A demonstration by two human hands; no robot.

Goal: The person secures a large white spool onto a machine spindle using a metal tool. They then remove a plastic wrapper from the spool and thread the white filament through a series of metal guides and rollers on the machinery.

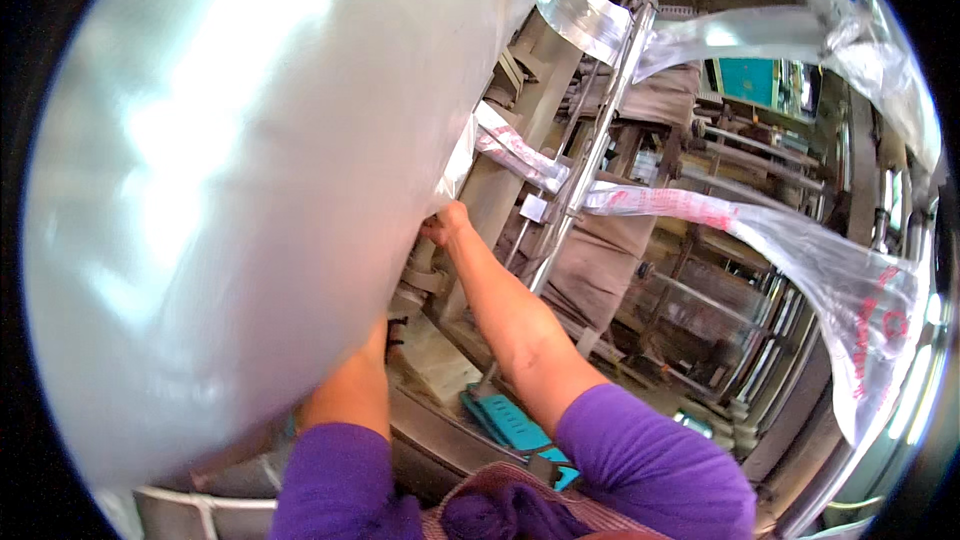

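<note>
A huge, bulging mass of shiny, silvery plastic film fills the left half of the head view. At its right edge my right hand is closed, fingers curled at a gathered, whitish fold of the film. The fingertips are partly hidden by the film. My left forearm goes up behind the film, which hides my left hand entirely. Just right of my right hand, a narrow strip of clear film with red print runs toward a metal bar.
A long metal bar slants across the machine frame. Beyond it hang a wide clear film band with red print and another clear band. Rollers and rods stand at the right. A turquoise plastic piece lies low, near my right elbow.
</note>
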